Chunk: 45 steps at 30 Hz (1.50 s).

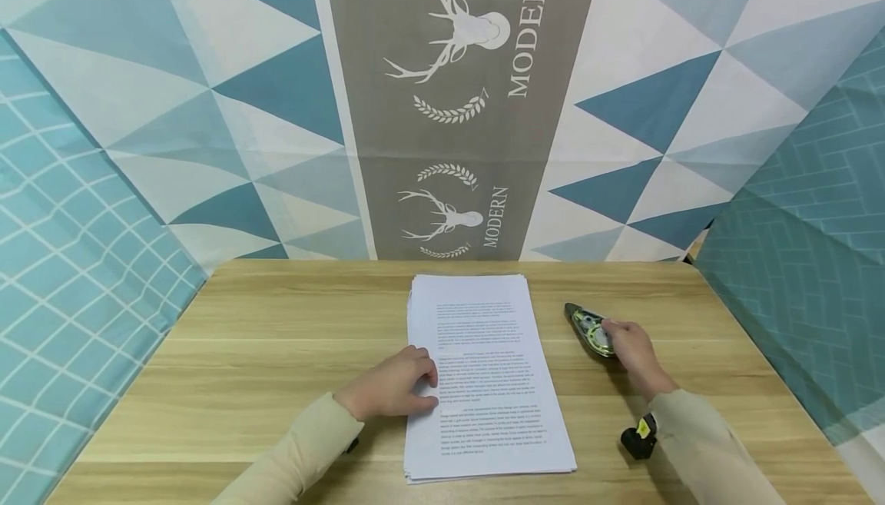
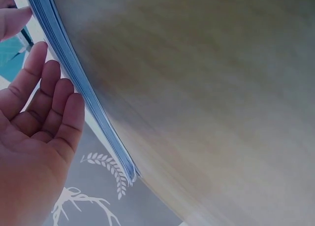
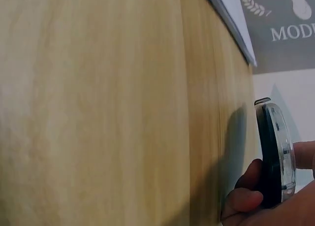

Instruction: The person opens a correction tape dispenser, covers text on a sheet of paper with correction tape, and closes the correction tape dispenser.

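Note:
A thick stack of printed paper (image 1: 484,382) lies lengthwise on the table, its layered side edge (image 2: 86,88) showing in the left wrist view. Over the left part of the top sheet is my left hand (image 1: 394,386), fingers loosely bent and nothing between them. My right hand (image 1: 632,355) holds a correction tape (image 1: 590,330) by its rear end, right of the stack. The dispenser has a dark pointed tip, aimed away to the left, and green parts inside. In the right wrist view, thumb and fingers pinch the clear-and-black case (image 3: 278,152) above the table.
The wood-grain table (image 1: 276,336) ends at a patterned cloth backdrop (image 1: 456,105) with deer heads and triangles. Blue tiled-pattern cloths (image 1: 83,297) flank both sides. A small black device (image 1: 639,440) with a yellow mark sits at my right wrist.

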Each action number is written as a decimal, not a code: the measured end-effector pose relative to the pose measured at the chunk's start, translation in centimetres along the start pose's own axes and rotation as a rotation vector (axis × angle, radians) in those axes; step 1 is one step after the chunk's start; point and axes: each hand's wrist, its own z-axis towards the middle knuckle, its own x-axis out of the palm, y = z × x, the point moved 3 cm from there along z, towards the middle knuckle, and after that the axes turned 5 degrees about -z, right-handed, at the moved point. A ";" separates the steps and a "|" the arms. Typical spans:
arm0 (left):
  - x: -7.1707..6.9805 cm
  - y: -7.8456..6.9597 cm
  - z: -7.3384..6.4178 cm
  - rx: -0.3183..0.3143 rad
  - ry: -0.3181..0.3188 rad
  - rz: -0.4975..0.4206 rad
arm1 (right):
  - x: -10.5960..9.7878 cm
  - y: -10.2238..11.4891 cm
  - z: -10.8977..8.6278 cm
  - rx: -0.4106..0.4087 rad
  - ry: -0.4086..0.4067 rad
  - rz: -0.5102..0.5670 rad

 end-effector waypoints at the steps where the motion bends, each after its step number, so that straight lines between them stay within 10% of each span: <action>1: 0.0 0.0 0.0 0.000 0.000 0.000 | -0.1 -0.1 0.1 0.006 -0.003 -0.003; 45: 0.0 0.1 0.1 -0.031 0.018 -0.025 | -1.2 -0.5 0.5 -0.053 -0.110 -0.335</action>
